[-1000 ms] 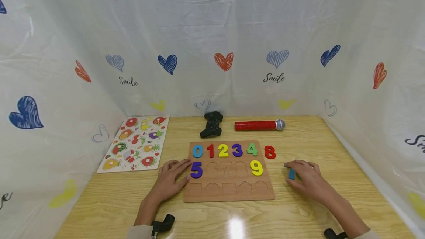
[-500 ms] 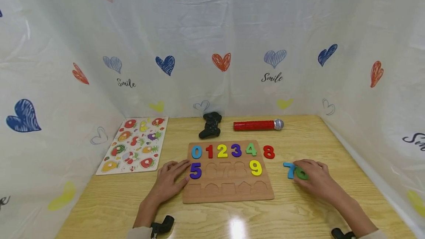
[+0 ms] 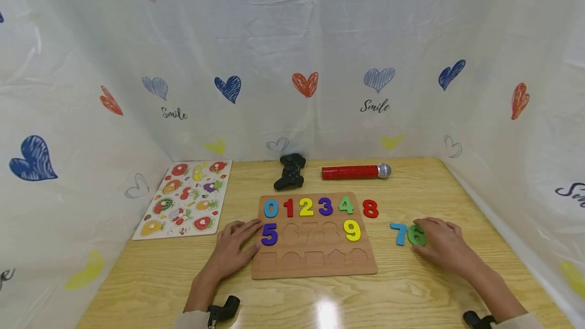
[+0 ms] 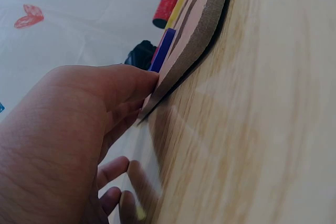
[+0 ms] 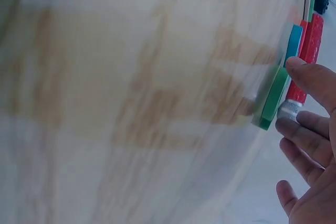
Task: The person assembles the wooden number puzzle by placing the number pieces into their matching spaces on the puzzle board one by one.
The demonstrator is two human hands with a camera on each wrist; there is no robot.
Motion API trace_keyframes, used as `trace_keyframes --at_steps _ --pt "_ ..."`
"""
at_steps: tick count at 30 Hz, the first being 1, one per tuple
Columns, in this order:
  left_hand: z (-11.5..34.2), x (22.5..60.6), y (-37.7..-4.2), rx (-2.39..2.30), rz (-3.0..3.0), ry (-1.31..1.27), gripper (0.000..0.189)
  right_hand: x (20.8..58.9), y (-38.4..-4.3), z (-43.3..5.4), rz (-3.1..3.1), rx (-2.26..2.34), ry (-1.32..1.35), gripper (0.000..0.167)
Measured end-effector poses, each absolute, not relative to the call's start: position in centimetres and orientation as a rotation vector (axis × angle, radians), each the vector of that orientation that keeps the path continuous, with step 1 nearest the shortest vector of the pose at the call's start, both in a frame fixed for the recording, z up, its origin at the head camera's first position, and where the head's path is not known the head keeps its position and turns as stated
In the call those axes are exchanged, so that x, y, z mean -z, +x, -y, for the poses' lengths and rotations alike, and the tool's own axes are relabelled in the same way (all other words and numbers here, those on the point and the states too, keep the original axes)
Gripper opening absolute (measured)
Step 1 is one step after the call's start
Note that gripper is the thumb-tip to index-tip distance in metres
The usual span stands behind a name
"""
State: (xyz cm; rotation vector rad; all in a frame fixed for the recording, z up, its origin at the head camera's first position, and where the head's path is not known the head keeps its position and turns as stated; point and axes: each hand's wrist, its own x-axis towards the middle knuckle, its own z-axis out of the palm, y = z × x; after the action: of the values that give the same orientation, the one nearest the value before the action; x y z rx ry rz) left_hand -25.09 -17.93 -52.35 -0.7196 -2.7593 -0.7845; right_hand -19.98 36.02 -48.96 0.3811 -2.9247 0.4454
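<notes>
In the head view my left hand [image 3: 235, 250] rests at the left edge of a wooden number board [image 3: 315, 265]. Its thumb and fingertips touch that edge beside the purple number 5 [image 3: 269, 234]. The left wrist view shows the thumb against the board's side. Off to the right, my right hand [image 3: 441, 242] lies around the right side of a green number 6 [image 3: 416, 235], fingers spread and loosely bent. Left of the 6 lies a blue number 7 [image 3: 399, 234], flat on the table. In the right wrist view the green 6 [image 5: 273, 98] stays low beside the thumb.
A red number 8 [image 3: 370, 208] lies just off the board's upper right corner. Behind are a black game controller [image 3: 290, 171] and a red microphone [image 3: 354, 172]. A fruit picture board [image 3: 185, 199] lies at the left. A heart-print curtain [image 3: 292, 55] surrounds the table.
My right hand has drawn back to the right, uncovering the blue 7 first and then most of the green 6 on the table. My left hand stays at the board's edge.
</notes>
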Motion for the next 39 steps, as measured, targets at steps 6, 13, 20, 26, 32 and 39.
trace_keyframes --at_steps 6,13,20,26,32,39 --pt "18.0 52.4 -25.1 0.781 2.748 -0.729 0.053 49.1 -20.1 -36.5 2.94 -0.443 0.372 0.064" --pt "18.0 52.3 -25.2 0.799 2.753 -0.718 0.053 49.0 -20.3 -36.7 2.935 -0.441 0.378 0.061" --pt "18.1 52.3 -25.3 0.779 2.763 -0.72 0.053 47.5 -19.8 -35.9 2.82 -0.504 0.446 0.058" --pt "18.1 52.4 -25.3 0.779 2.746 -0.718 0.053 46.9 -20.0 -34.9 2.797 -0.486 0.49 0.057" --pt "18.0 52.5 -25.2 0.796 2.775 -0.723 0.053 46.8 -19.9 -34.0 2.825 -0.524 0.49 0.056" --pt "17.9 52.4 -25.1 0.79 2.766 -0.71 0.052 46.6 -20.3 -33.0 2.791 -0.517 0.546 0.056"
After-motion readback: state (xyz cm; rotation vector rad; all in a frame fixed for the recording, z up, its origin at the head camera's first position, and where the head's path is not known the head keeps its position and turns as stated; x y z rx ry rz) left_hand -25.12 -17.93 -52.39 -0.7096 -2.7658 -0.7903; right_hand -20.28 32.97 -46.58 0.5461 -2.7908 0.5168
